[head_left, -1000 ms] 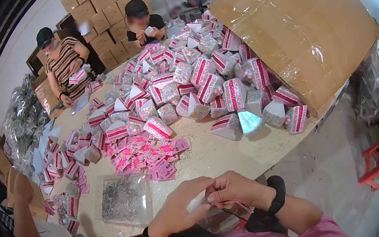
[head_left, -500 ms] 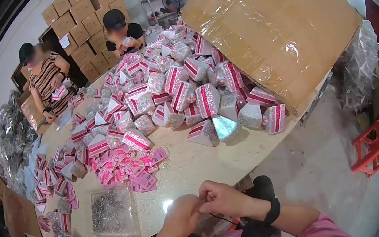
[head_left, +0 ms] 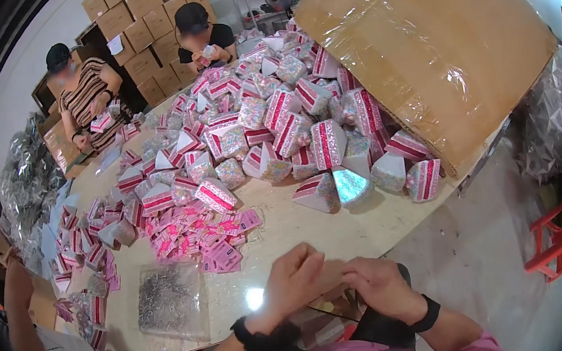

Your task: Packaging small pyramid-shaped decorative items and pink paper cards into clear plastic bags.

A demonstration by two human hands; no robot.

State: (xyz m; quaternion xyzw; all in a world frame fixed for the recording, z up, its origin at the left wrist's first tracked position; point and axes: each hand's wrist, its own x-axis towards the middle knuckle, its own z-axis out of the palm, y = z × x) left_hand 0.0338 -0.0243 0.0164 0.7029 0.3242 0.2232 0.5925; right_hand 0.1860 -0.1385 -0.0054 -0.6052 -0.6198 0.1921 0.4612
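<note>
My left hand is over the table's near edge, its fingers stretched toward the right and its thumb raised. My right hand meets those fingertips with its own fingers closed. Anything between them is too small or hidden to make out. Both wrists wear black bands. Beyond my hands lie a heap of pink-and-white printed cards and a clear shallow tray of small metal pins. Behind them a large pile of glittery cake-slice-shaped pieces with pink stripes covers much of the table.
A big cardboard box lies tilted over the pile at right. A red plastic stool stands on the floor to the right. Two people sit across the table, handling cake-slice pieces. Another person's arm shows at the left edge. Stacked cartons line the back wall.
My hands have drawn apart slightly, and the left fingers now stretch toward the right hand. The view has shifted a little. Another person's arm has come in at the left edge.
</note>
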